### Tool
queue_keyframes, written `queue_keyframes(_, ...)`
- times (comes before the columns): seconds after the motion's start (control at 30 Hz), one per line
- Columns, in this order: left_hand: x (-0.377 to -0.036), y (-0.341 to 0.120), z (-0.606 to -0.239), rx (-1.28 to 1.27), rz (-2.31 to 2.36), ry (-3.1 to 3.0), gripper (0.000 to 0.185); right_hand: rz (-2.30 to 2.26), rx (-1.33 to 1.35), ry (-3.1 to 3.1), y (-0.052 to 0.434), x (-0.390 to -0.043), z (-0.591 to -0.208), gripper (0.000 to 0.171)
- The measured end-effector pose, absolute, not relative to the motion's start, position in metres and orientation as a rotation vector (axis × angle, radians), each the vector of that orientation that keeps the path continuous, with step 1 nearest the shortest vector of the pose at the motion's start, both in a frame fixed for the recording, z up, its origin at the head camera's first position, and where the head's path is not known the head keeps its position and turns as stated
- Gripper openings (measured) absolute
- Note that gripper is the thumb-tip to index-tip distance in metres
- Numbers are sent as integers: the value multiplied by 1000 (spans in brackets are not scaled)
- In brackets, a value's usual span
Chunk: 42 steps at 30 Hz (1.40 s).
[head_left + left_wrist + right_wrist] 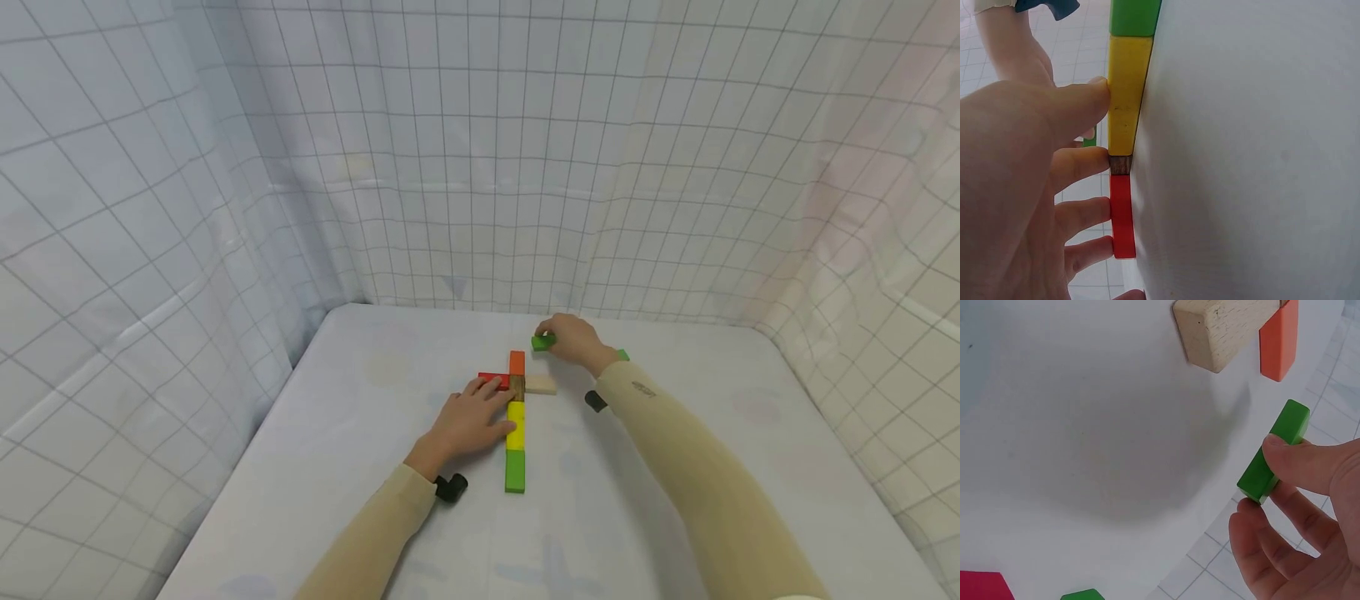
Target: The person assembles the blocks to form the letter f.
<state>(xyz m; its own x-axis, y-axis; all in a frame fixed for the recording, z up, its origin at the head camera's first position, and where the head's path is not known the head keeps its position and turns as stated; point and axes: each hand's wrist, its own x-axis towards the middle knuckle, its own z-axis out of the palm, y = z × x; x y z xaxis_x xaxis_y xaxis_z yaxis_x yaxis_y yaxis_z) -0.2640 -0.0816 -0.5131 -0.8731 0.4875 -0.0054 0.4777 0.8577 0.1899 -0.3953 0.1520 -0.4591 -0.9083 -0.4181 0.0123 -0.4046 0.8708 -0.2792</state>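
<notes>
My right hand (573, 337) pinches a green wooden block (1291, 419) between thumb and fingers, held off the table beyond the other blocks. A cross of blocks lies on the table: orange (517, 362) at the far end, then dark brown (517, 388), yellow (516, 427) and a second green block (515, 472) nearest me. Red (487, 377) branches left and plain wood (541, 384) branches right. My left hand (468, 423) rests along the left side with extended fingers. Its thumb touches the yellow block (1125, 94); other fingers touch the brown and red (1122, 215) blocks.
Another green block (623, 355) lies partly hidden behind the right wrist. In the right wrist view, a pinkish-red block (984, 586) shows at the bottom left corner. White grid-patterned curtains (510, 167) enclose the white table (330, 433) at the back and sides.
</notes>
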Motion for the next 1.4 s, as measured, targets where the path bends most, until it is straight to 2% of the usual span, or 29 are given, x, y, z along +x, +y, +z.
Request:
queue_keyframes(0.5,-264,-83,-515,768,306,2984,63,-425,-738,2965,136,-402,-455,36)
queue_keyframes(1.4,-264,-81,-516,774,264,2991,64,-373,-662,2976,133,-411,-471,38)
